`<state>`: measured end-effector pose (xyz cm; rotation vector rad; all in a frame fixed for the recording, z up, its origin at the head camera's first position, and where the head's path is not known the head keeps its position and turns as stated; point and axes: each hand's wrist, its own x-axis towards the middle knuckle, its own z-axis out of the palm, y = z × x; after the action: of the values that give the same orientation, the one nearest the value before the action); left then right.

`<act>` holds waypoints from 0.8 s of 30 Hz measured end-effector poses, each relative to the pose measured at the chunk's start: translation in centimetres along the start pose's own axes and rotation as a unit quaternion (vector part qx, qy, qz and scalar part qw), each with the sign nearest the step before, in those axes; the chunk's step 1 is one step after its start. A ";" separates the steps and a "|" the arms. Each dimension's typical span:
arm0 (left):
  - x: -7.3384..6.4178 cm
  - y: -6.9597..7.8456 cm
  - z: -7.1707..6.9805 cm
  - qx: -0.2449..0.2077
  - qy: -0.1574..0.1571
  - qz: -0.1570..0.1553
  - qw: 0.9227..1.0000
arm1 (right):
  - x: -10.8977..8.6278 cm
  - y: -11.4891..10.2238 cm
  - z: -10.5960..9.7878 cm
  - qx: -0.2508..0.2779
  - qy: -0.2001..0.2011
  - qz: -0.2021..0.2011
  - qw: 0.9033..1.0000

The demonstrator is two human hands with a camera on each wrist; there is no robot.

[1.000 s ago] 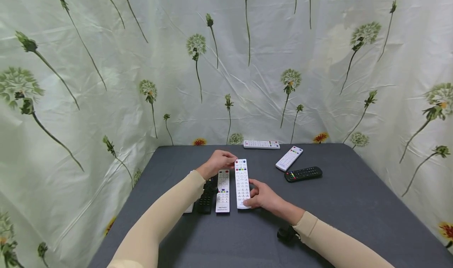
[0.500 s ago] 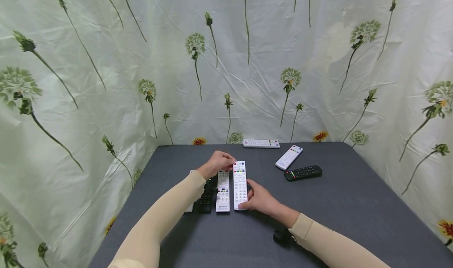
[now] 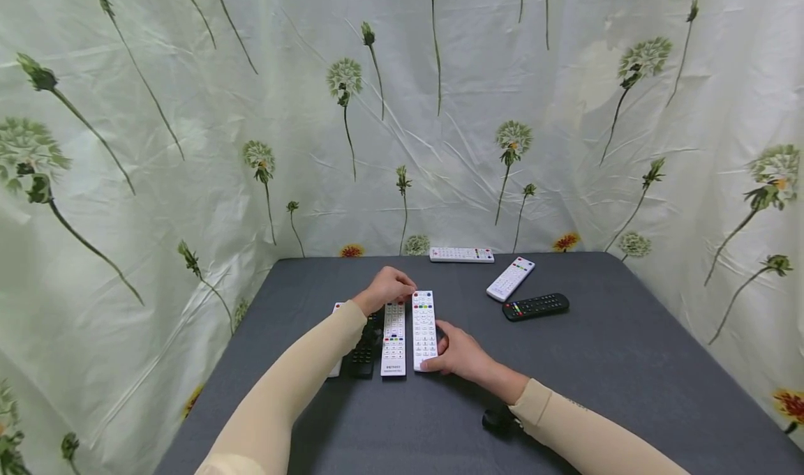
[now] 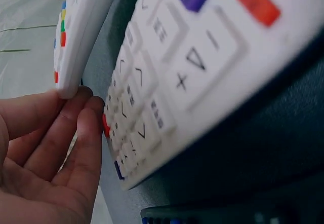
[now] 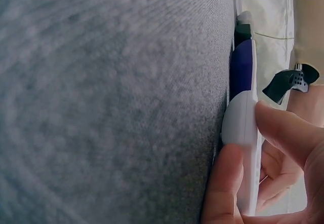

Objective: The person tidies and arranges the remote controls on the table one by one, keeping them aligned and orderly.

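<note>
A white remote control with colored buttons lies lengthwise between both hands. My left hand pinches its far left corner; the left wrist view shows thumb and fingertips at that corner. At the near right end, my right hand grips it, thumb on the edge and fingers along the side, low over the cloth in the right wrist view. Just left of it, separated by a narrow gap, lies a second white remote. Beyond that are a black remote and another white remote, both partly hidden by the left forearm.
At the back of the dark table lies a white remote set sideways. A slanted white remote and a black remote sit to the right. A floral curtain hangs behind the table.
The held white remote has shifted left, closer to the row, and its far end has come lower. My right hand has moved left with it; my left hand stays at the far corner.
</note>
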<state>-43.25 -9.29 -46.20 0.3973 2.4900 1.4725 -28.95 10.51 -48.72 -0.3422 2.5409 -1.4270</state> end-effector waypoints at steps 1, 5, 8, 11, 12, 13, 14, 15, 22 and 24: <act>0.1 -0.1 0.0 0.014 -0.002 0.005 1.000 | 0.0 0.0 0.0 -0.003 -0.001 0.003 1.000; 0.3 -0.3 0.1 0.067 -0.004 0.018 0.998 | -0.1 0.0 0.1 -0.005 -0.001 0.003 1.000; 0.2 -0.5 0.3 0.089 -0.005 0.022 0.996 | -0.1 0.1 0.1 -0.006 0.000 -0.003 1.000; 0.2 -0.7 0.3 0.092 -0.007 0.020 0.996 | -0.1 0.2 0.2 -0.007 0.000 -0.004 1.000; 0.2 -0.8 0.3 0.091 -0.006 0.019 0.996 | -0.1 0.2 0.2 -0.007 0.000 -0.003 1.000; 0.2 -0.8 0.3 0.088 -0.006 0.018 0.996 | -0.1 0.2 0.2 -0.006 0.000 -0.002 1.000; 0.2 -0.9 0.3 0.085 -0.005 0.017 0.996 | -0.1 0.2 0.2 -0.005 0.000 -0.002 1.000; 0.2 -1.0 0.3 0.080 -0.004 0.016 0.997 | -0.1 0.2 0.2 -0.004 -0.001 -0.001 1.000; 0.2 -1.3 0.1 0.052 -0.001 0.009 0.999 | -0.1 0.1 0.1 -0.005 -0.002 0.002 1.000; 0.1 -1.3 0.2 0.051 0.001 0.008 0.999 | -0.1 0.2 0.1 -0.010 -0.002 0.003 1.000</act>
<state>-43.42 -9.71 -47.39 0.4343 2.5754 1.3562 -28.84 10.60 -48.91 -0.3409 2.5526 -1.3986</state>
